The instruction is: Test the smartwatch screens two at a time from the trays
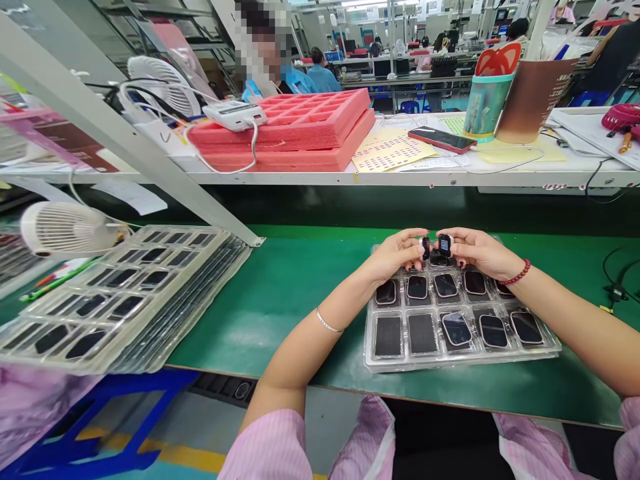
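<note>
Stretching across the view, the green worktop [300, 293] carries a stack of compartment trays [175, 313] at the left, cut off by the frame edge and well apart from the hands. A single clear plastic tray [463, 363] lies to the right, directly beneath both hands, its nearest row closer to the body than they are. In that row, smartwatch-style screens [457, 329] lie askew in the three right-hand pockets, while the two left-hand ones show dark pads [389, 336]. The hands hide much of the tray's far part, and the code's detail is too fine to read. The left hand [400, 255] is nearly closed, pinching a dark module [425, 249] mostly covered by its fingers; the right hand [477, 253] pinches a code-marked black module [445, 245] between thumb and fingers, just beside it.
</note>
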Motion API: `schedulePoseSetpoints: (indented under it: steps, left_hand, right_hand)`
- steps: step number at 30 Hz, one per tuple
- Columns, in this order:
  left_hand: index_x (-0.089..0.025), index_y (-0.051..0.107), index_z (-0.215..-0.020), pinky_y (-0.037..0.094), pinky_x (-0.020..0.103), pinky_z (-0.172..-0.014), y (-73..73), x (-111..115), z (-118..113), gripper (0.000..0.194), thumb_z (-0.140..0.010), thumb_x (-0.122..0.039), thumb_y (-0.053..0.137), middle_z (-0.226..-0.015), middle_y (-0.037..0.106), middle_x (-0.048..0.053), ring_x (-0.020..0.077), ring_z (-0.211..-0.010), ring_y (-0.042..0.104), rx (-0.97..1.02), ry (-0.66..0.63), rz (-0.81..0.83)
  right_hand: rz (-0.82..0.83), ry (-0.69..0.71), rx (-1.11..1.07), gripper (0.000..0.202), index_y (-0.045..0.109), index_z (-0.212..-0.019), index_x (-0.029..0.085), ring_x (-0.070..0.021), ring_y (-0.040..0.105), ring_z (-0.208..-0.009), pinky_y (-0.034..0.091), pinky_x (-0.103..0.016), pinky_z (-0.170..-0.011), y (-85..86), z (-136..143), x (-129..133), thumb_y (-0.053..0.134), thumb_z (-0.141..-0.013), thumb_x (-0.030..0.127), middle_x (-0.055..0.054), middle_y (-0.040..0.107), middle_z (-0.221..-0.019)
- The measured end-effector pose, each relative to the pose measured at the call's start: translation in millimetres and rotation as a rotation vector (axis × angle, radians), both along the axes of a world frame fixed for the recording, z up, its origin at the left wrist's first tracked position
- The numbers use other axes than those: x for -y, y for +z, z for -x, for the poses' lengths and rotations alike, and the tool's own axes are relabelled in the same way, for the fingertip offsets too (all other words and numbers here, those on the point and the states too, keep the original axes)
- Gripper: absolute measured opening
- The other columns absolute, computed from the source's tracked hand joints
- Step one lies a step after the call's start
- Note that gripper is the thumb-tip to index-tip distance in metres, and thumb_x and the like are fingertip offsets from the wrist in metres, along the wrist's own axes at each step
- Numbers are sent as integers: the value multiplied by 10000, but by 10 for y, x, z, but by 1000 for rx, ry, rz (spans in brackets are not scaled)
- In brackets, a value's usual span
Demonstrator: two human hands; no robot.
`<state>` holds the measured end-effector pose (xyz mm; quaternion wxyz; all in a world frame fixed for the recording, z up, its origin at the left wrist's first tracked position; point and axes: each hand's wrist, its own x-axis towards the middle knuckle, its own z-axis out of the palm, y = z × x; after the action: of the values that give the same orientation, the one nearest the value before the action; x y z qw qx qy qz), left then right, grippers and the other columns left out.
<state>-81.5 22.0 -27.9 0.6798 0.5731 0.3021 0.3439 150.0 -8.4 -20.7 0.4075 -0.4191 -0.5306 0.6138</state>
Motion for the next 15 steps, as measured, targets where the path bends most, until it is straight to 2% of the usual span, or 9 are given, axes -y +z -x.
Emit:
schedulePoseSetpoints:
  steps: [8, 15]
  left_hand:
    - [-126, 552, -1254, 371, 188, -470, -8, -6, 6, 704, -692, -447, 829, -736, 628, -21, 85, -539, 617, -35, -29, -30]
    - [-128, 556, -1237, 376, 195, -477, 4, 8, -4, 659, -708, -422, 815, -792, 649, 0, 83, -541, 614, -47, -25, -39]
  right_hand:
    - [-68, 12, 83, 479, 692, -1168, 175, -86, 502, -617, 452, -231, -510, 0, 19, 15, 819, -748, 368, -63, 669, -1040]
    - [-86, 26, 124, 488, 682, -1178, 168, -80, 490, -593, 443, -234, -503, 2, 22, 23, 799, -761, 392, -56, 660, -1020]
